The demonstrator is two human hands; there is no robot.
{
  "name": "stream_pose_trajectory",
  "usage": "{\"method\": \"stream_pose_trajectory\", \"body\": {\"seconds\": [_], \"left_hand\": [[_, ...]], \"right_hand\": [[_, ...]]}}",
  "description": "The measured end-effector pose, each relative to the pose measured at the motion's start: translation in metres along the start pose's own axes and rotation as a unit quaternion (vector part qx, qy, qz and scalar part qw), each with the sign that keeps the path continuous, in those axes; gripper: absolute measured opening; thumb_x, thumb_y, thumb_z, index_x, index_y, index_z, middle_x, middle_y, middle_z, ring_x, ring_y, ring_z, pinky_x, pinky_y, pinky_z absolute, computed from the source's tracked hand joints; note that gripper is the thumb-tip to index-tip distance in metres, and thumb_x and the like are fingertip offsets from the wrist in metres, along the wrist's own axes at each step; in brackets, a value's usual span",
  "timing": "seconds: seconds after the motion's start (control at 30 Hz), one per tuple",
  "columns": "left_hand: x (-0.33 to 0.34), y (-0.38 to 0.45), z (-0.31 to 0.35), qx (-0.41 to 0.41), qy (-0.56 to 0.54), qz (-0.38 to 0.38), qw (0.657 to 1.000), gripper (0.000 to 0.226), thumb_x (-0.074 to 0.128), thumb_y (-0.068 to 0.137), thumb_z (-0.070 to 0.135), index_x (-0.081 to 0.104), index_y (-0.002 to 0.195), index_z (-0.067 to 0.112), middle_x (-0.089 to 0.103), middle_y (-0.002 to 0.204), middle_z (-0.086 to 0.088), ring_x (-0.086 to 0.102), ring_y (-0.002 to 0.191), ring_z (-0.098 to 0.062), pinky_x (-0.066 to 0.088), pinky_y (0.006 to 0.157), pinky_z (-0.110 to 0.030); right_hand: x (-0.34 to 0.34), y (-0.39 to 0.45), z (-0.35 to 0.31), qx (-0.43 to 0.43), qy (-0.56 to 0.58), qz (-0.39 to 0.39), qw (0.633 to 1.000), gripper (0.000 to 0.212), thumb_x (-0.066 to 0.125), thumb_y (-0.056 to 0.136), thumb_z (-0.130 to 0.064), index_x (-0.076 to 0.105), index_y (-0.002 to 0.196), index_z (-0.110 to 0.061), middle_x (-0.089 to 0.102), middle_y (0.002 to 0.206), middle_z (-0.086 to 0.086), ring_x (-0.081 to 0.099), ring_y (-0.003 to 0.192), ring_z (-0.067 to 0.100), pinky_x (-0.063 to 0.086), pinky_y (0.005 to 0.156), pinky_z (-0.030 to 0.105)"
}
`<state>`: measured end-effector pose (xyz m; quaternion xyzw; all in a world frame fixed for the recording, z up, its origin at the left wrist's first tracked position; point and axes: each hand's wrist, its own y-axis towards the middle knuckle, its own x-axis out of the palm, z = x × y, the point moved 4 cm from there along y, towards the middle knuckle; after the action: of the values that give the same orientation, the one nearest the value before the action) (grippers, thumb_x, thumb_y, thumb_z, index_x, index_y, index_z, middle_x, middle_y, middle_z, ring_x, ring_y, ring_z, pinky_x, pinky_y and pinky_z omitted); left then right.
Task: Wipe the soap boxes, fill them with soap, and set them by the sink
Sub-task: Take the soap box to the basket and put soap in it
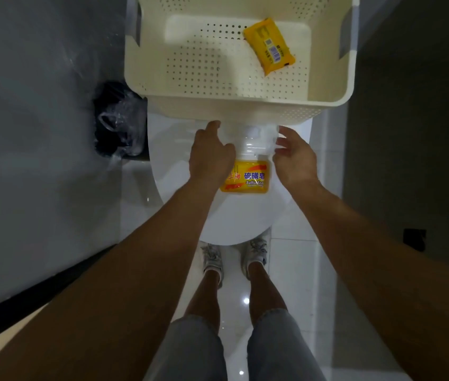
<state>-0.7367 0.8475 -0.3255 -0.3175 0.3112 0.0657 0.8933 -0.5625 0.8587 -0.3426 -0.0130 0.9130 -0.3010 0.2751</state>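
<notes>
Head view: left hand and right hand grip a clear soap box above a yellow soap bar on the toilet lid.

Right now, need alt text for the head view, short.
Both hands, left hand and right hand, hold a clear soap box over a closed toilet lid, with a yellow soap bar just below it. Behind, a cream perforated basket holds another wrapped yellow soap.
</notes>
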Motion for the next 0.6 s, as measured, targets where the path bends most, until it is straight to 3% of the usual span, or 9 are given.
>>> {"method": "stream_pose_trajectory", "body": {"seconds": [0.13, 0.27, 0.33, 0.43, 0.5, 0.6], "left_hand": [[-0.010, -0.022, -0.010, 0.020, -0.050, 0.036, 0.998, 0.041, 0.039, 0.098, 0.011, 0.055, 0.135, 0.019, 0.058, 0.128, -0.010, 0.053, 0.107, -0.019, 0.036, 0.084, -0.024], [-0.006, -0.051, -0.031, 0.006, -0.051, 0.059, 0.997, 0.033, 0.040, 0.100, 0.014, 0.063, 0.124, 0.015, 0.066, 0.120, -0.007, 0.058, 0.104, -0.020, 0.040, 0.081, -0.024], [0.002, -0.061, -0.042, -0.014, -0.027, 0.042, 0.999, 0.033, 0.042, 0.101, 0.018, 0.063, 0.126, 0.013, 0.065, 0.124, -0.008, 0.059, 0.113, -0.024, 0.040, 0.089, -0.024], [0.013, -0.064, -0.056, -0.053, -0.015, 0.014, 0.998, 0.037, 0.046, 0.101, 0.026, 0.055, 0.135, 0.013, 0.061, 0.132, -0.007, 0.056, 0.119, -0.023, 0.041, 0.097, -0.028], [0.018, -0.058, -0.062, -0.070, -0.010, -0.002, 0.998, 0.041, 0.051, 0.100, 0.030, 0.052, 0.136, 0.011, 0.060, 0.130, -0.008, 0.057, 0.118, -0.024, 0.043, 0.098, -0.032], [0.024, -0.048, -0.064, -0.044, 0.043, -0.028, 0.998, 0.029, 0.053, 0.098, 0.026, 0.063, 0.117, 0.006, 0.065, 0.112, -0.012, 0.060, 0.104, -0.027, 0.041, 0.082, -0.029]], "right_hand": [[-0.008, -0.016, 0.013, 0.025, 0.115, 0.044, 0.992, 0.035, 0.053, 0.097, 0.002, 0.071, 0.116, -0.021, 0.072, 0.111, -0.002, 0.070, 0.103, 0.014, 0.052, 0.104, 0.039], [-0.009, -0.045, 0.030, -0.003, 0.112, 0.061, 0.992, 0.025, 0.059, 0.095, -0.005, 0.076, 0.108, -0.017, 0.076, 0.105, 0.001, 0.071, 0.102, 0.018, 0.054, 0.101, 0.041], [-0.005, -0.054, 0.039, 0.002, 0.104, 0.065, 0.992, 0.025, 0.060, 0.092, -0.009, 0.077, 0.108, -0.019, 0.076, 0.100, -0.006, 0.071, 0.095, 0.008, 0.057, 0.094, 0.031], [0.003, -0.056, 0.051, 0.020, 0.087, 0.057, 0.994, 0.032, 0.069, 0.088, -0.013, 0.069, 0.120, -0.013, 0.071, 0.107, -0.002, 0.066, 0.086, -0.008, 0.054, 0.080, 0.010], [0.009, -0.052, 0.055, 0.051, 0.073, 0.027, 0.996, 0.043, 0.074, 0.087, -0.019, 0.064, 0.128, -0.010, 0.069, 0.115, 0.004, 0.068, 0.093, 0.001, 0.056, 0.088, 0.019], [0.014, -0.047, 0.053, 0.062, 0.037, -0.014, 0.997, 0.037, 0.074, 0.088, -0.026, 0.068, 0.123, -0.012, 0.071, 0.110, 0.003, 0.068, 0.102, 0.019, 0.054, 0.099, 0.042]]}}
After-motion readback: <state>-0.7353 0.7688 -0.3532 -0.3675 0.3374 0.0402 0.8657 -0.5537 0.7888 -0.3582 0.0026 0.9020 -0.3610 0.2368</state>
